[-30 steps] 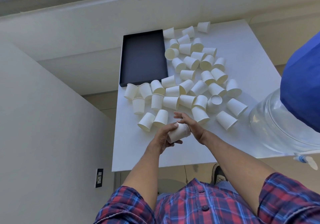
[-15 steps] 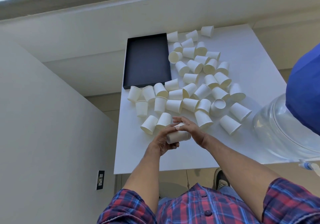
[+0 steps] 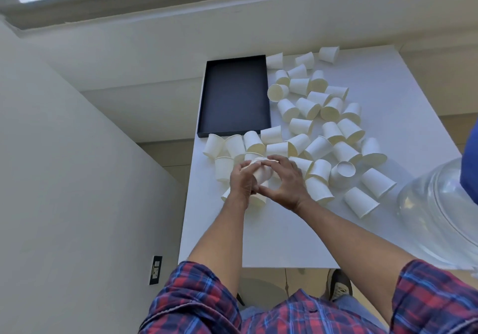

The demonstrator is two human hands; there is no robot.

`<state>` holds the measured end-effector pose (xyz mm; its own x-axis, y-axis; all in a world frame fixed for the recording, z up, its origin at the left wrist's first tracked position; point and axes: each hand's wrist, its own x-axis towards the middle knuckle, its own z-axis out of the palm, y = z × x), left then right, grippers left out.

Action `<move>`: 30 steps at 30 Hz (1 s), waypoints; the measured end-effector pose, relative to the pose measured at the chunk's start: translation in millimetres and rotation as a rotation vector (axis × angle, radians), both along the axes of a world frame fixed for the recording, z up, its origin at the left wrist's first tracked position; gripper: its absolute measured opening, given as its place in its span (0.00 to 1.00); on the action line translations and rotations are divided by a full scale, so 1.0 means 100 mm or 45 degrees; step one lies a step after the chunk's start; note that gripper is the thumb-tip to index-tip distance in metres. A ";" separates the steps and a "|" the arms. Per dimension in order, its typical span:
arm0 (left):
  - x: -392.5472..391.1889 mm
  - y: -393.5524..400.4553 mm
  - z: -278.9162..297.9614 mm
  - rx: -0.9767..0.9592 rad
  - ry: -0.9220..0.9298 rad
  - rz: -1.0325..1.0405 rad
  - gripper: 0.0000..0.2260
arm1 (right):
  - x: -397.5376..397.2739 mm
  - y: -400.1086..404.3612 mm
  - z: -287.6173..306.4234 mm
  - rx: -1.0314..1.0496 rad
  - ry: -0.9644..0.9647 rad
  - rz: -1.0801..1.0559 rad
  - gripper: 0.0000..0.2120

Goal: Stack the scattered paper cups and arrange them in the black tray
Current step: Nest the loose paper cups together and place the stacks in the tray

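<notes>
At the centre of the frame the left hand (image 3: 241, 179) and the right hand (image 3: 283, 181) are both curled round a small stack of cups (image 3: 261, 174), gripping it just above the white table (image 3: 258, 230). The black tray (image 3: 234, 95) lies bare at upper centre, with loose paper cups (image 3: 320, 116) strewn to its right and below it. To nest well, I judge, keep rims aligned and press straight, gently, without crushing.

A clear glass jar (image 3: 439, 209) stands at the white desk's (image 3: 258, 243) right edge — a wall socket (image 3: 156, 269) lower left.
</notes>
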<state>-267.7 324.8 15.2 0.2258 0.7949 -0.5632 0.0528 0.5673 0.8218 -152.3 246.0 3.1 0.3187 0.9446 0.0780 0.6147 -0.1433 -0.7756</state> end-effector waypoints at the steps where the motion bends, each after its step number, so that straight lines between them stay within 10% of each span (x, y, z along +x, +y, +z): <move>1: 0.02 0.08 0.03 0.005 -0.021 0.017 0.28 | 0.00 0.09 0.02 0.012 -0.046 -0.013 0.31; 9: 0.10 0.79 0.32 0.036 -0.114 0.050 0.22 | 0.00 0.99 0.20 0.136 0.258 0.061 0.18; 22: 0.04 1.96 0.13 0.082 -0.103 0.195 0.15 | 0.01 2.35 0.11 -0.021 -0.099 0.047 0.25; 30: -0.12 2.56 -0.15 0.208 0.079 0.055 0.15 | -0.09 2.98 -0.16 -0.177 0.144 0.013 0.25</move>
